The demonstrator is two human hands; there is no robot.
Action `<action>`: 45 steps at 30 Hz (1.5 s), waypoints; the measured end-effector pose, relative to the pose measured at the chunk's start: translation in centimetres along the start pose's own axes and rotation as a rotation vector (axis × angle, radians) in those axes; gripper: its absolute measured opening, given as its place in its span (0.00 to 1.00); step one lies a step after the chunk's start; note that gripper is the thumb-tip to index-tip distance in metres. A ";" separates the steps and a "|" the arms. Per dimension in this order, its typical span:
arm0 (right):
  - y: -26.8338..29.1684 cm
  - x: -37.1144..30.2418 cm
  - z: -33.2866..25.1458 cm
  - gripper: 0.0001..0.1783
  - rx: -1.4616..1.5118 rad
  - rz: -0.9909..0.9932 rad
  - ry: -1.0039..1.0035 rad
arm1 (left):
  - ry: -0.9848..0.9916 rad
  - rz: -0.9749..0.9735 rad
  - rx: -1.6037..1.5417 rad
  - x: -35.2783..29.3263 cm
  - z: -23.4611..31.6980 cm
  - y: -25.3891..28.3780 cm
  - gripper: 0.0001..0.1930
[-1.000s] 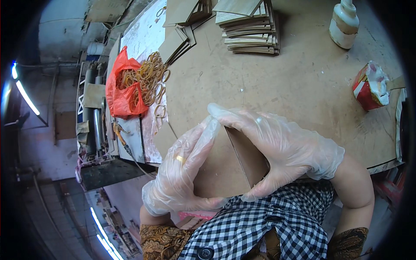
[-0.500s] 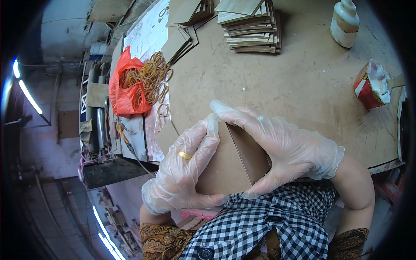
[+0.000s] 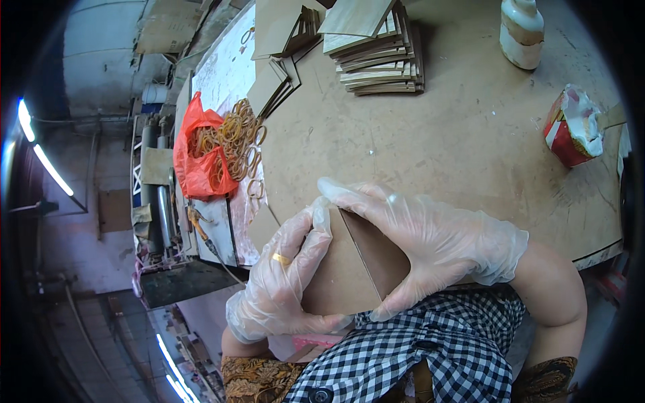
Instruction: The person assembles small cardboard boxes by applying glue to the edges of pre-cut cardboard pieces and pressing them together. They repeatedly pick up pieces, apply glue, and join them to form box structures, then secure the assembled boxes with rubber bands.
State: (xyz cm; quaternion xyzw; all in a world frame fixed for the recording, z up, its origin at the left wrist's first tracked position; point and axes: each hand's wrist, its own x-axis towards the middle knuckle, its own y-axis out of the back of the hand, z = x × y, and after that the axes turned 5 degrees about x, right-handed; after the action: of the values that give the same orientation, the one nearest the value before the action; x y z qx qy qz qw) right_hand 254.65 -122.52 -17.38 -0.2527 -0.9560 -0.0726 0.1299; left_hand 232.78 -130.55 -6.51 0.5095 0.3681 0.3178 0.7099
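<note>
Head view, only one here. Both hands are at the near edge of the desk (image 3: 457,148), gripping one brown board piece (image 3: 339,282) between them: left hand (image 3: 279,275) curled around its left side, right hand (image 3: 437,235) cupped along the right. Looks partway to me: two faces already meet along a seam, but neither hand is off it, and I see no band around it.

Counts: one piece held; one stack of thin boards (image 3: 376,67) by the far edge, lying loose, layers too tight to count; several angled brown pieces (image 3: 279,87) overlapping toward the far left corner, exact number unclear; one red bag (image 3: 198,178) at the left edge with way too many tan bands (image 3: 235,138); one white bottle (image 3: 522,37) near the far right corner; one red carton (image 3: 568,141) of white paste (image 3: 583,121) at the right edge, one stick (image 3: 611,117) in it.
</note>
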 end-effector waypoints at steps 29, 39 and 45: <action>0.2 0.0 0.1 0.69 0.022 0.000 -0.046 | 0.196 0.003 -0.152 -0.1 0.6 -0.3 0.59; -0.5 -0.1 1.1 0.65 -0.004 0.103 0.119 | 0.142 0.027 -0.123 0.0 0.5 -0.4 0.52; -0.5 -0.3 1.0 0.69 0.017 0.073 0.048 | 0.206 0.041 -0.153 0.0 1.0 -0.6 0.50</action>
State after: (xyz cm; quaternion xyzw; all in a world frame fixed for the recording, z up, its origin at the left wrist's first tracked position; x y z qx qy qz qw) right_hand 254.41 -122.84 -18.48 -0.2844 -0.9434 -0.0657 0.1574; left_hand 233.68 -131.16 -6.89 0.4258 0.4031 0.4100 0.6987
